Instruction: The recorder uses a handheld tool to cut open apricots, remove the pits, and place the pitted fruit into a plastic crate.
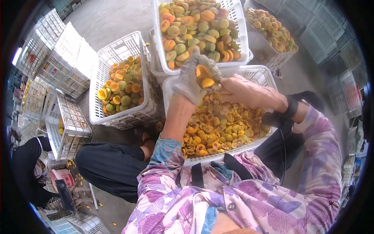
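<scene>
My left hand (187,83), in a pale knitted glove, is closed around a halved yellow peach (202,71) with its orange cut face showing. Against the fruit's lower edge is my bare right hand (242,92), fingers curled round what looks like a slim metal hand tool; most of it is hidden. Directly below both hands stands a white crate (172,93) holding many small orange fruit scraps (218,130). Just beyond them, a raised white crate (244,37) is filled with halved peaches (202,27), green, yellow and reddish.
On the left, a white crate (93,93) holds hollowed peach halves (124,86). Another full crate (269,50) stands at the far right. Stacked white crates (64,58) line the left side. Near the lower left are a pink-and-white bucket (62,178) and another person's dark-clothed leg (27,163).
</scene>
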A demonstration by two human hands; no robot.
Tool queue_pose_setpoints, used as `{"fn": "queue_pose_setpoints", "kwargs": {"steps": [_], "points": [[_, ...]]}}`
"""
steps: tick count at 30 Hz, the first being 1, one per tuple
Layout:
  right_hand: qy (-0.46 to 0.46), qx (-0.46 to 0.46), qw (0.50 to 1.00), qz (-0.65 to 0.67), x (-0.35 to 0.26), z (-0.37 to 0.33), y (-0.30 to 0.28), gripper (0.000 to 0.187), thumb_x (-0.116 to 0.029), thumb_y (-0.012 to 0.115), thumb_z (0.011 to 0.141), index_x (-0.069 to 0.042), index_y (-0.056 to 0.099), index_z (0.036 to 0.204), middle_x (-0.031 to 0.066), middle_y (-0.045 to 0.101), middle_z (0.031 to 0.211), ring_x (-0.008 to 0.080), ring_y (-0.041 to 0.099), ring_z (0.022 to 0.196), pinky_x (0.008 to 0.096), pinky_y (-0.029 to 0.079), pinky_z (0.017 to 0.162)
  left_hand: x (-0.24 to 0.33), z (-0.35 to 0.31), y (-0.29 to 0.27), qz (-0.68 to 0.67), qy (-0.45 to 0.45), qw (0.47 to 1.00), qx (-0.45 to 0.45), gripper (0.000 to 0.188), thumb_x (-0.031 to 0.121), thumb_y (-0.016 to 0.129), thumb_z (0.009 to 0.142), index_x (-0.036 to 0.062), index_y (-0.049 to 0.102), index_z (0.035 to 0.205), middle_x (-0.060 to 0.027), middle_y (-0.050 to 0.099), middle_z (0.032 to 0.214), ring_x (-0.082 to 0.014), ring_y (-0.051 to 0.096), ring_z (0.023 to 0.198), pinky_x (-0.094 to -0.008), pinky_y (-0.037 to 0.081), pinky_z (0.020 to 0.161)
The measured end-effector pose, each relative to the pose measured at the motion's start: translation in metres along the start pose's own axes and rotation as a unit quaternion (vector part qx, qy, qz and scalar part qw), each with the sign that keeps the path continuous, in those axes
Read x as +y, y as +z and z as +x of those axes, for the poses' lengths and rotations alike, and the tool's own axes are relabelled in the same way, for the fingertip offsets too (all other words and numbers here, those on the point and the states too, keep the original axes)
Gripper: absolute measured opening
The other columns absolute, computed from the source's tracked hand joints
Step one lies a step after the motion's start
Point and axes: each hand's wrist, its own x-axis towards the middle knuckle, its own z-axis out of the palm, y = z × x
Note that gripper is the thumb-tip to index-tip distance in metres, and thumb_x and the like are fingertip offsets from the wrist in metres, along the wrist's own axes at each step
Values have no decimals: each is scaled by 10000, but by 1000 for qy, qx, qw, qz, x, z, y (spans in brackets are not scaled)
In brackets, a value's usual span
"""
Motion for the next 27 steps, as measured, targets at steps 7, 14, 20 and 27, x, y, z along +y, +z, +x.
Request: {"fn": "queue_pose_setpoints", "kwargs": {"steps": [7, 14, 20, 27], "points": [[167, -13, 982, 81, -4, -10, 15, 87, -105, 556, 859, -46, 531, 919, 108, 536, 613, 286, 560, 568, 397, 444, 516, 48, 20, -99, -100, 108, 989, -21, 461, 451, 455, 966, 28, 485, 1146, -116, 578, 1067, -256, 565, 965, -381, 491, 823], [261, -161, 944, -118, 44, -45, 59, 146, -141, 558, 881, -34, 656, 896, 110, 613, 657, 265, 625, 542, 369, 520, 490, 122, -7, -133, -376, 311, 867, 107, 673, 505, 419, 957, -42, 354, 1344, -265, 501, 1240, -353, 502, 1206, -515, 455, 1009], [402, 228, 863, 206, 73, 6, 16, 209, -227, 621, 848, -25, 650, 803, 40, 557, 613, 153, 550, 549, 306, 461, 499, 60, 26, -73, -375, 112, 920, -6, 471, 404, 414, 990, -26, 521, 1152, -216, 629, 976, -310, 663, 905, -444, 603, 762], [396, 315, 861, 42, 96, 62, 30, 199, -182, 698, 744, -40, 640, 871, 129, 659, 780, 318, 634, 739, 424, 468, 664, 27, 33, -43, -197, 70, 953, 220, 274, 258, 459, 991, 16, 587, 1000, -135, 649, 955, -261, 661, 872, -432, 600, 762]]}}
